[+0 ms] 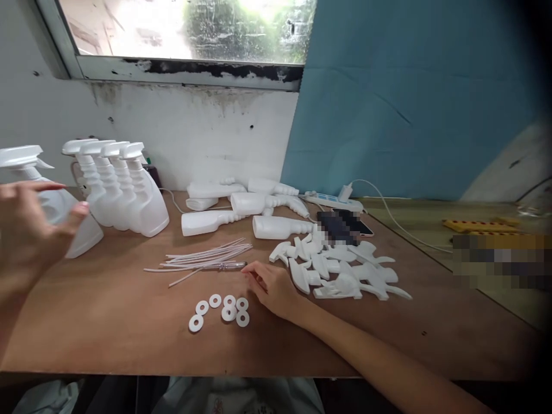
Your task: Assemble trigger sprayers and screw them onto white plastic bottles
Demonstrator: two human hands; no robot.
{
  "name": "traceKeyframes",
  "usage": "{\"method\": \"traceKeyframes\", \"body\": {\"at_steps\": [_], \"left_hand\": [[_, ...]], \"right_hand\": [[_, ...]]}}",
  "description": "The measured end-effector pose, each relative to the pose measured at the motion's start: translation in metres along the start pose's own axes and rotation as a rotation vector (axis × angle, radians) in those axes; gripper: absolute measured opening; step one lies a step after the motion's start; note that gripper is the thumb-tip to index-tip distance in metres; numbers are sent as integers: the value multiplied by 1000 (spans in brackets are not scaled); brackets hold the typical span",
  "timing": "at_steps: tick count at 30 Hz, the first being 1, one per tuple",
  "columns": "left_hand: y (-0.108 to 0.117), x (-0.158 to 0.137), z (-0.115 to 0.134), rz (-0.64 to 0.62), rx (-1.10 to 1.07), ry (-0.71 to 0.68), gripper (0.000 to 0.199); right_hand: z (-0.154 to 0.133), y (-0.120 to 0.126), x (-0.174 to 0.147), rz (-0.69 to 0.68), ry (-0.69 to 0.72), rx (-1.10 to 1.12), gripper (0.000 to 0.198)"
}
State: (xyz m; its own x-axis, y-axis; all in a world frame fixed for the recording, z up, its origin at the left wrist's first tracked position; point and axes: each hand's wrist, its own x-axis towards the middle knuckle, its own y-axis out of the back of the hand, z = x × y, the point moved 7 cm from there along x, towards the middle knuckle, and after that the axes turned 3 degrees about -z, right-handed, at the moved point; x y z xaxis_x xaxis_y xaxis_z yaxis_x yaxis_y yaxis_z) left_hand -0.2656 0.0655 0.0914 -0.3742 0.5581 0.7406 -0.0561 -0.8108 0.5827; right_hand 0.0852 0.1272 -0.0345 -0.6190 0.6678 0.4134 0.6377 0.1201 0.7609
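At the left edge, my left hand (37, 233) is raised in front of a white spray bottle (81, 236) with its trigger head on. Its thumb and index finger are spread apart, and it partly hides the bottle. My right hand (273, 287) rests on the table with bent, closed fingers, nothing visible in them. The fingertips are by the dark end of a clear pen-like object (228, 265); whether they touch is unclear. Thin white tubes (202, 256) lie beside that object. White ring washers (229, 313) lie left of my right hand, and loose trigger heads (340, 267) to its right.
Several spray bottles with heads (144, 201) stand in a row at back left. Headless bottles (280, 227) lie on their sides at the middle back. A power strip (334, 201) with a cable and a phone (357, 224) lie behind the trigger heads. The brown tabletop (129, 322) ends near my lap.
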Motion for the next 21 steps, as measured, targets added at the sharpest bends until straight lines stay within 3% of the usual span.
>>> {"method": "traceKeyframes", "body": {"at_steps": [1,3,6,9,12,21], "left_hand": [[-9,-5,23,-74,4,-82,35],[-44,-24,70,-456,-117,-249,27],[-84,-75,137,-997,-264,-575,25],[-104,-119,168,-1387,-250,-745,24],[-114,-134,175,-1499,-254,-745,25],[-136,-147,167,-1436,-413,-762,29]], "right_hand": [[-4,4,0,27,46,-183,18],[-7,10,2,76,52,-510,24],[2,24,3,136,-136,-879,26],[14,34,1,130,-313,-1013,22],[22,36,1,87,-351,-1029,22],[34,24,3,-63,-363,-999,20]]}}
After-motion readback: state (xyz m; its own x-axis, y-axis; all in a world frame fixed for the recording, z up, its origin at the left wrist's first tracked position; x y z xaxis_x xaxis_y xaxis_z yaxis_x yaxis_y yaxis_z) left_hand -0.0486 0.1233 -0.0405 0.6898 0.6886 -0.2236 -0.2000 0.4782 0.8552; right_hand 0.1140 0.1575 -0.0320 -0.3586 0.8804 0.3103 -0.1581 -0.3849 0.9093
